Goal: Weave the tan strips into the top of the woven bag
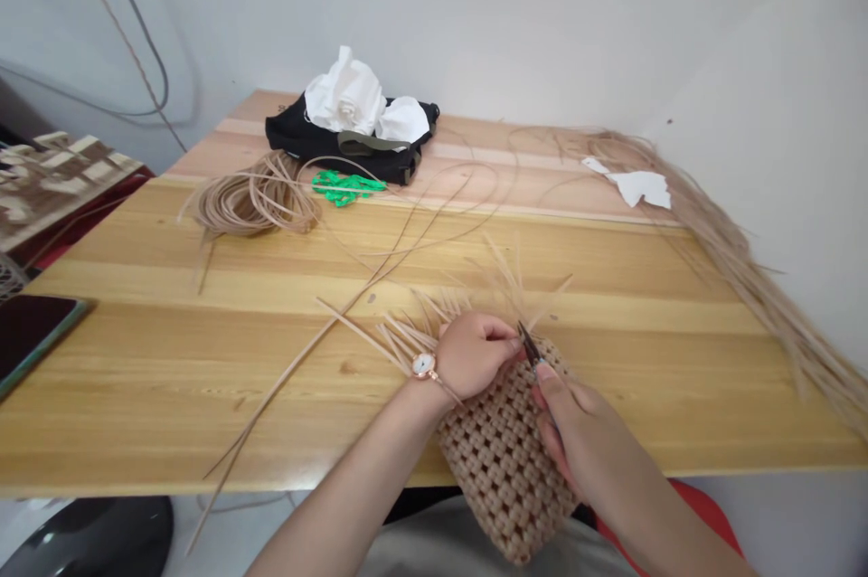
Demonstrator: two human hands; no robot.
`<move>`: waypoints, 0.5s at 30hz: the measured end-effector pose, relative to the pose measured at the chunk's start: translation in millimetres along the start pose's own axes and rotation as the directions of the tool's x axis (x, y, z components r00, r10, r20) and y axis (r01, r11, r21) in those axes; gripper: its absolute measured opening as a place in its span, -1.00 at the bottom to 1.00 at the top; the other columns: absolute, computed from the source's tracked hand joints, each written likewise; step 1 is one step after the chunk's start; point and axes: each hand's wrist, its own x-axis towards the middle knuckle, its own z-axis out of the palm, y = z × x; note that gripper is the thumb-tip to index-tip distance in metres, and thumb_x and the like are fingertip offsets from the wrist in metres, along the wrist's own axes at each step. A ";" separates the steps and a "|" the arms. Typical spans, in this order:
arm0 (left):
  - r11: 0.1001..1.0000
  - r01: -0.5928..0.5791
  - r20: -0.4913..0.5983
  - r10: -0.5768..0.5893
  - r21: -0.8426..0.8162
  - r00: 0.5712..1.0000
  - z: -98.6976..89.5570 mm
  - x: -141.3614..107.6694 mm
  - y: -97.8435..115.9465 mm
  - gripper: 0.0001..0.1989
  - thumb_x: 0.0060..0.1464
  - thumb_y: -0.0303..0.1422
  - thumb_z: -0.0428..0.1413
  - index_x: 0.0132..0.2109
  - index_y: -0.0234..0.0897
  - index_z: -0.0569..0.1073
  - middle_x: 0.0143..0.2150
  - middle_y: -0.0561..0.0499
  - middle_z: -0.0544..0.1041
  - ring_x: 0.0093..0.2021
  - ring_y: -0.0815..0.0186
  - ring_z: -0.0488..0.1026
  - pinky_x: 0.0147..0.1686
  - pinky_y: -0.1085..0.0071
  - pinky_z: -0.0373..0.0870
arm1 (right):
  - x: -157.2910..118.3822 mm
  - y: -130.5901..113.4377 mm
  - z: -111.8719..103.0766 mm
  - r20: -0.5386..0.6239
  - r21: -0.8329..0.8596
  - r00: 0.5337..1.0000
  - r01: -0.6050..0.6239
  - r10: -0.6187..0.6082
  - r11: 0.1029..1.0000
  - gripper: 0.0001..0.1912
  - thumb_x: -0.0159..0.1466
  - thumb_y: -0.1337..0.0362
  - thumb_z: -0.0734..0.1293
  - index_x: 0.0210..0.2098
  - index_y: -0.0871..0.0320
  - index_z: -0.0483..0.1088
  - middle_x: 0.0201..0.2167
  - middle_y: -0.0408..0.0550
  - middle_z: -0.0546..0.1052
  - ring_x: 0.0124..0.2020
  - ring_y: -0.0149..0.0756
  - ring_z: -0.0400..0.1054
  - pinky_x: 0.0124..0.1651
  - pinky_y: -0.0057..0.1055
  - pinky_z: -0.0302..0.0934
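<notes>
A tan woven piece [512, 459] with open square gaps leans over the table's front edge, loose strands fanning out from its far end. My left hand [475, 351], a watch at its wrist, lies on the upper left of the weave, with thumb and forefinger pinched at the far edge; what they pinch is too small to make out. My right hand [566, 419] is wrapped round a dark, pointed pair of pliers [530, 344], whose tips are beside my left fingertips. The handles are mostly hidden in my palm.
A coil of tan strands [254, 197], green strips [345, 187] and a black bag [298, 134] topped with white tissue [345, 95] lie at the back left. Long strands [739, 260] run down the right side. A phone [33, 333] lies at the left edge.
</notes>
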 end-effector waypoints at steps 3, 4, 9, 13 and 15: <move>1.000 -0.011 -0.006 0.011 0.010 1.000 0.5 1.5 -1.9 -0.77 -0.10 -0.36 -0.03 -0.54 -0.32 0.48 -0.68 0.13 0.33 -0.52 0.39 0.28 -0.45 0.51 0.20 | 1.1 -1.4 1.4 -0.017 -0.016 1.000 -0.009 0.009 1.000 -0.55 0.25 0.04 -0.05 -0.59 0.09 0.22 -0.88 -0.22 0.09 -0.77 -0.33 0.07 -0.58 -0.40 -0.05; 1.000 -0.015 -0.007 0.015 0.012 1.000 0.6 2.0 -2.6 -0.77 -0.10 -0.36 -0.03 -0.54 -0.32 0.48 -0.68 0.12 0.33 -0.51 0.38 0.28 -0.44 0.51 0.20 | 1.5 -2.0 1.9 -0.019 -0.024 1.000 -0.016 0.015 1.000 -0.54 0.25 0.04 -0.06 -0.60 0.09 0.22 -0.88 -0.22 0.08 -0.77 -0.33 0.06 -0.59 -0.40 -0.06; 0.999 -0.037 -0.001 0.037 0.021 0.999 1.1 4.5 -4.7 -0.75 -0.08 -0.36 -0.04 -0.56 -0.33 0.47 -0.63 0.10 0.37 -0.48 0.37 0.30 -0.42 0.50 0.21 | 2.2 -5.2 3.3 -0.049 -0.054 0.999 -0.017 0.014 0.998 -0.53 0.25 0.06 -0.07 -0.63 0.09 0.20 -0.89 -0.21 0.10 -0.77 -0.32 0.08 -0.59 -0.41 -0.06; 0.999 -0.043 -0.008 0.043 0.025 0.999 2.3 6.0 -4.6 -0.75 -0.08 -0.35 -0.04 -0.54 -0.34 0.47 -0.60 0.08 0.40 -0.46 0.36 0.30 -0.42 0.51 0.21 | 2.7 -4.6 3.0 -0.053 -0.034 0.998 -0.029 0.027 0.999 -0.51 0.25 0.04 -0.08 -0.62 0.10 0.23 -0.90 -0.20 0.11 -0.77 -0.31 0.10 -0.60 -0.40 -0.03; 0.999 -0.044 -0.014 0.045 0.028 0.999 3.2 6.7 -4.3 -0.75 -0.08 -0.34 -0.04 -0.55 -0.34 0.47 -0.61 0.08 0.38 -0.46 0.36 0.29 -0.43 0.50 0.19 | 3.5 -3.1 2.7 -0.057 -0.031 0.998 -0.026 0.024 0.999 -0.51 0.25 0.03 -0.07 -0.63 0.10 0.22 -0.91 -0.21 0.09 -0.78 -0.32 0.08 -0.60 -0.40 -0.04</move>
